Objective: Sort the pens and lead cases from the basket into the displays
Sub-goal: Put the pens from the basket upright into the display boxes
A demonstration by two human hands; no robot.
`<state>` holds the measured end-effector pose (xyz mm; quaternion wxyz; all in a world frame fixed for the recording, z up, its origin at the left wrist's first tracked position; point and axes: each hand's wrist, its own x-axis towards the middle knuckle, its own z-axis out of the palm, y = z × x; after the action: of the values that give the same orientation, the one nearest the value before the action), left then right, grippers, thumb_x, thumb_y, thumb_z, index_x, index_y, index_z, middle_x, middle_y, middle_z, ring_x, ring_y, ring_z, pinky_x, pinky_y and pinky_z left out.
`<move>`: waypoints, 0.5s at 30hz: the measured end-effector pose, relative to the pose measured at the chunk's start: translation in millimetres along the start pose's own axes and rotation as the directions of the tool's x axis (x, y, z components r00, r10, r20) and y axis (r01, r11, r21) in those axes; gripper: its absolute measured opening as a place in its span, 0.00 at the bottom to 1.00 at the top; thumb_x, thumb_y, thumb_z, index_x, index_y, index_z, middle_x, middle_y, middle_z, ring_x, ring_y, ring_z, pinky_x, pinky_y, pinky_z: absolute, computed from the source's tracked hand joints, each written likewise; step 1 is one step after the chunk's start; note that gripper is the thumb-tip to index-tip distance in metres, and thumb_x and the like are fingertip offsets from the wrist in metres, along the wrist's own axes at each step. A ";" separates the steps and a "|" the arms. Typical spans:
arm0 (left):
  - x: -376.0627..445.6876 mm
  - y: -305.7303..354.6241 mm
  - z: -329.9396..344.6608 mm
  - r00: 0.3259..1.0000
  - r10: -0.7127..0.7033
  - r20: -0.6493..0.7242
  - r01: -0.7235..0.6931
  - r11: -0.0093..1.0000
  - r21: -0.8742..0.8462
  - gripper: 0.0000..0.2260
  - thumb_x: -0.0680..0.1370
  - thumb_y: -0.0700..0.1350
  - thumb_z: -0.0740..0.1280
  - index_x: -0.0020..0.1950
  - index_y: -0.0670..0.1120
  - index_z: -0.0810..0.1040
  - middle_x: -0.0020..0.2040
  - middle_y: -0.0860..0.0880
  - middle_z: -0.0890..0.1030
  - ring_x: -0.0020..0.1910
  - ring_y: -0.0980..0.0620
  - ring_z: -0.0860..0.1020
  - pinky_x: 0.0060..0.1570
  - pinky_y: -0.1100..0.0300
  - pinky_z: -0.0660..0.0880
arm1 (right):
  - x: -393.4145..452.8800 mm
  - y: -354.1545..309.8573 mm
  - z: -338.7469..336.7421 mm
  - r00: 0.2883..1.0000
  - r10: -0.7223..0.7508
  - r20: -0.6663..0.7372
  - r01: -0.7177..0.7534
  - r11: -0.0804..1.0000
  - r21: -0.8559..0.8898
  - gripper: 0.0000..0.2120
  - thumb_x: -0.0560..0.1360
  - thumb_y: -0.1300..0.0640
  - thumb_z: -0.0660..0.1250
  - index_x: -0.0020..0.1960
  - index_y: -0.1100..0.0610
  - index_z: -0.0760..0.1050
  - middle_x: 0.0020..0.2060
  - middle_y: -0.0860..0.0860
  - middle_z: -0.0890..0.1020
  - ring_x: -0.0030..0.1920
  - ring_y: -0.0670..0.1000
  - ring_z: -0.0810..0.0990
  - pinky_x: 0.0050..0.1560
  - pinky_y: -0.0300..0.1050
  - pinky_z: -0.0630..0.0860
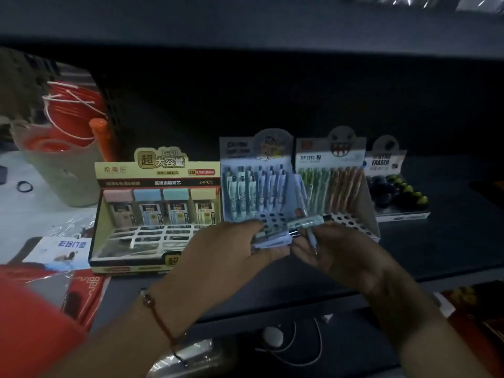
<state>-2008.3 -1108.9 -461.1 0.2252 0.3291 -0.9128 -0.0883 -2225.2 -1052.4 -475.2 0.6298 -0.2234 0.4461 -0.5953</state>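
Observation:
My left hand grips a small bundle of pale pens in front of the blue cartoon pen display. My right hand pinches one pen from that bundle, its tip pointing down. To the right stands the monster-face pen display with green and orange pens. At the left sits the yellow lead case display, its back row holding pink, blue, teal and yellow cases. The pale basket stands at the far left.
An eraser display with dark and green erasers stands at the right. Red items and white cords fill the area behind the basket. Plastic-wrapped packets lie at the front left. A dark shelf overhangs above.

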 end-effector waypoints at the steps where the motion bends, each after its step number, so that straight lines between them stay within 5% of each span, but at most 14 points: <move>1: 1.6 -1.7 1.0 1.000 -0.019 0.019 0.019 1.000 -0.007 0.23 0.72 0.74 0.54 0.41 0.55 0.71 0.30 0.54 0.72 0.28 0.60 0.71 0.29 0.66 0.65 | 6.7 -4.1 1.0 1.000 -0.007 -0.008 0.007 0.999 -0.038 0.10 0.78 0.63 0.62 0.58 0.64 0.71 0.56 0.62 0.80 0.46 0.54 0.84 0.47 0.47 0.83; 5: 8.3 -8.2 12.8 0.996 -0.043 0.083 0.038 0.997 0.062 0.26 0.70 0.76 0.51 0.44 0.56 0.72 0.31 0.56 0.72 0.29 0.61 0.71 0.29 0.68 0.62 | 18.8 -10.9 4.2 0.984 -0.166 -0.070 0.148 0.967 -0.208 0.02 0.78 0.61 0.65 0.47 0.60 0.75 0.42 0.57 0.84 0.44 0.56 0.85 0.35 0.44 0.80; 7: 13.1 -12.6 21.2 0.994 -0.018 0.106 0.007 0.995 0.098 0.26 0.71 0.76 0.49 0.49 0.57 0.72 0.32 0.56 0.72 0.30 0.61 0.71 0.30 0.69 0.64 | 20.5 -5.2 -2.4 0.962 -0.267 -0.053 0.247 0.938 -0.244 0.04 0.74 0.58 0.68 0.45 0.58 0.75 0.43 0.57 0.85 0.48 0.57 0.85 0.40 0.49 0.80; 11: 22.7 -21.7 29.8 0.985 0.040 0.168 -0.074 0.977 0.202 0.23 0.74 0.71 0.47 0.50 0.55 0.68 0.31 0.54 0.70 0.28 0.59 0.69 0.28 0.66 0.61 | 24.3 -0.8 -14.8 0.908 -0.417 -0.033 0.357 0.813 -0.459 0.12 0.77 0.57 0.67 0.60 0.52 0.78 0.48 0.54 0.87 0.52 0.52 0.85 0.50 0.48 0.80; 15: 26.3 -27.9 34.3 0.980 0.044 0.194 -0.086 0.972 0.218 0.25 0.71 0.70 0.42 0.54 0.57 0.67 0.32 0.56 0.68 0.29 0.60 0.67 0.28 0.66 0.60 | 41.7 -5.0 -5.9 0.858 -0.510 -0.055 0.428 0.772 -0.470 0.07 0.80 0.57 0.66 0.52 0.55 0.82 0.50 0.49 0.86 0.53 0.49 0.85 0.51 0.44 0.80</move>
<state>-2026.7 -1146.7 -490.8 0.1023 0.3126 -0.9443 -0.0074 -2237.3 -1091.5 -486.5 0.3502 -0.4104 0.5538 -0.6342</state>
